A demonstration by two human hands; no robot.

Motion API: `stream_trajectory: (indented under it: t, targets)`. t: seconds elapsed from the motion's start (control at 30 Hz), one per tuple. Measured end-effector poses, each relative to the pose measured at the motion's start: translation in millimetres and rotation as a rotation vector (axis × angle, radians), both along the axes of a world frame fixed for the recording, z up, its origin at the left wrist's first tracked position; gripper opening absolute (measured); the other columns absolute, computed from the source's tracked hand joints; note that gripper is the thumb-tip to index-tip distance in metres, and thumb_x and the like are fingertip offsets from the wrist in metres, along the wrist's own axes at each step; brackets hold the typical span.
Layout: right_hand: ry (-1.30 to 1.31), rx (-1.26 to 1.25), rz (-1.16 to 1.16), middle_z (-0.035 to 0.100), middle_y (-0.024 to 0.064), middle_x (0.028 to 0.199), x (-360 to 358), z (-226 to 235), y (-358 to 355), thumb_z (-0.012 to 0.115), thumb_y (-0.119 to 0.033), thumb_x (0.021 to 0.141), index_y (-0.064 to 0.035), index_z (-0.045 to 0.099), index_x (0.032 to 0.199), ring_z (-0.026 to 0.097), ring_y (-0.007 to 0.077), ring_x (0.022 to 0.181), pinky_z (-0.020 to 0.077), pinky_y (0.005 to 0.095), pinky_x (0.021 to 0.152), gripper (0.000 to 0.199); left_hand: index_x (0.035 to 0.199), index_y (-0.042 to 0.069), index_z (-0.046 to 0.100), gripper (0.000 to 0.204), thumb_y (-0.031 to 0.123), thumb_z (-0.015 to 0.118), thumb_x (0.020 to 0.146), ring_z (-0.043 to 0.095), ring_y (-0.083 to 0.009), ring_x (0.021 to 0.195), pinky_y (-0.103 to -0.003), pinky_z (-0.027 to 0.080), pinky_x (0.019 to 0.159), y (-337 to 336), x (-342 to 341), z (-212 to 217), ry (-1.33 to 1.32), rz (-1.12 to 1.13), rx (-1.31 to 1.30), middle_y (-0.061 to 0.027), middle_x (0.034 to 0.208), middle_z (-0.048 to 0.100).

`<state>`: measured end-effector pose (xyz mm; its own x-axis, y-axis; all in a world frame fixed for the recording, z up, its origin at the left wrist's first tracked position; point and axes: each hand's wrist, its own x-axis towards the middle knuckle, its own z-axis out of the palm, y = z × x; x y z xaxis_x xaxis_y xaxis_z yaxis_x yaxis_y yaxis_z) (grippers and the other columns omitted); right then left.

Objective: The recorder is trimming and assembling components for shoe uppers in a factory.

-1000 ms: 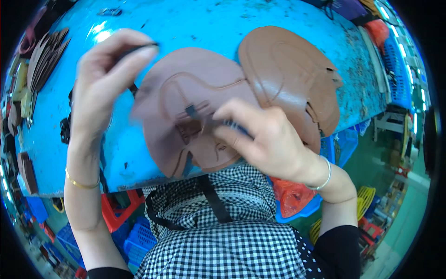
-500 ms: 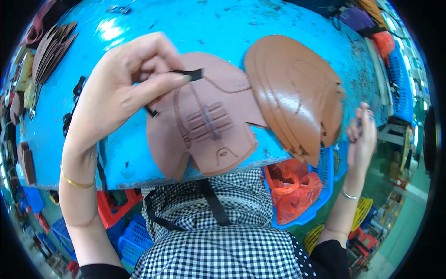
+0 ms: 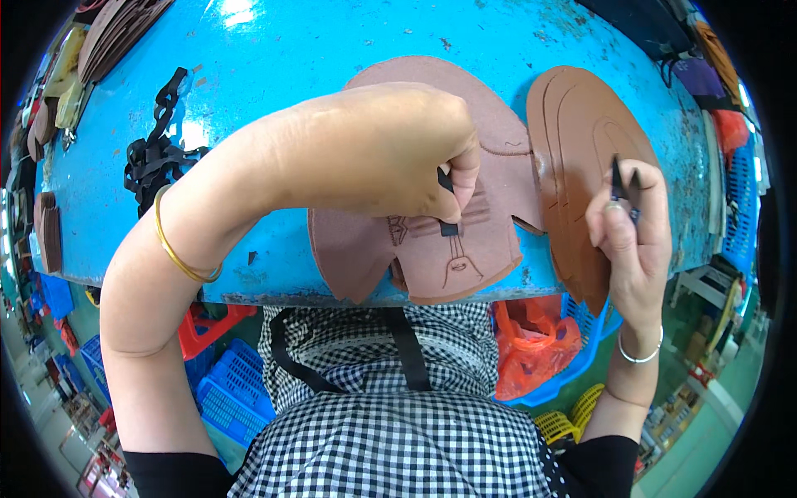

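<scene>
1. A checked apron (image 3: 390,440) with dark straps fills the near edge, just below the blue table (image 3: 349,50).
2. Under the table's near rim stand blue crates (image 3: 228,390) to the left and an orange bag (image 3: 531,349) in a blue basket to the right.
3. A brown leather piece (image 3: 448,249) lies flat on the table, its lobed lower edge hanging a little over the near rim. Thin drawn lines mark its lower part.
4. The left hand (image 3: 374,149) lies across this piece, palm down, the fingers curled. Its thumb and forefinger are pinched on a small black strip (image 3: 447,203), pressed upright against the leather near the piece's middle. A gold bangle (image 3: 178,245) rings the left wrist, near the table's rim.
5. The right hand (image 3: 631,232) is well apart from the left, over the table's right near edge. Its fingers are closed on a thin dark tool or strip (image 3: 621,184) that points up; I cannot tell which it is. A silver bangle sits on that wrist.
6. A stack of brown pieces (image 3: 585,141) lies just right of the first piece, partly behind the right hand.
7. A heap of black strips (image 3: 154,149) lies on the table to the left, beyond the left forearm.
8. More brown pieces (image 3: 120,29) are piled at the table's far left corner.
</scene>
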<state>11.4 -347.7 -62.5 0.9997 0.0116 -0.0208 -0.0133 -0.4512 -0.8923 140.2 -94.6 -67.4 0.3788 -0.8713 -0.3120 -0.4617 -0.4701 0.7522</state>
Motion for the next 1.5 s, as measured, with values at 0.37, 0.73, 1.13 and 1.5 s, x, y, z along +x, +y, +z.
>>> stream_trajectory:
  t: [0.37,0.73,1.13,1.5]
  targets:
    - [-0.265,-0.617,0.703,0.061,0.0088,0.076,34.4,-1.2,29.1,0.072,-0.003,0.073,-0.0038,0.062,0.090,0.065,0.0265,0.069,0.0500,0.0362,0.060,0.019,0.080,0.003,0.067,0.017,0.016,0.076,0.075,0.061,-0.0309,0.068,-0.039,0.049,0.064,3.4,-6.3,-17.0,-0.221,0.040,-0.139,-0.0130,0.070,0.063]
    - [-0.293,-0.631,0.655,0.064,0.0084,0.079,48.6,-5.3,33.6,0.073,-0.004,0.075,-0.0060,0.059,0.092,0.067,0.0297,0.074,0.0528,0.0380,0.063,0.022,0.079,0.001,0.067,0.014,0.014,0.071,0.077,0.058,-0.0349,0.067,-0.043,0.046,0.064,9.0,10.5,0.1,-0.328,0.014,-0.024,-0.0172,0.069,0.060]
    - [-0.205,-0.654,0.574,0.066,0.0115,0.080,57.4,-1.6,38.8,0.070,-0.028,0.092,-0.0046,0.059,0.097,0.066,0.0319,0.073,0.0503,0.0373,0.063,0.026,0.104,0.003,0.070,0.024,0.015,0.069,0.083,0.062,-0.0330,0.082,-0.041,0.050,0.075,11.1,11.2,8.3,-0.288,-0.006,0.111,-0.0150,0.086,0.067]
    - [-0.375,-0.706,0.590,0.071,0.0139,0.101,29.8,5.1,57.4,0.069,-0.007,0.079,-0.0009,0.062,0.104,0.071,0.0283,0.083,0.0579,0.0372,0.069,0.027,0.099,0.001,0.075,0.012,0.010,0.075,0.091,0.054,-0.0016,0.063,-0.018,0.040,0.056,39.8,15.1,31.6,0.310,0.535,-0.190,0.0026,0.075,0.068]
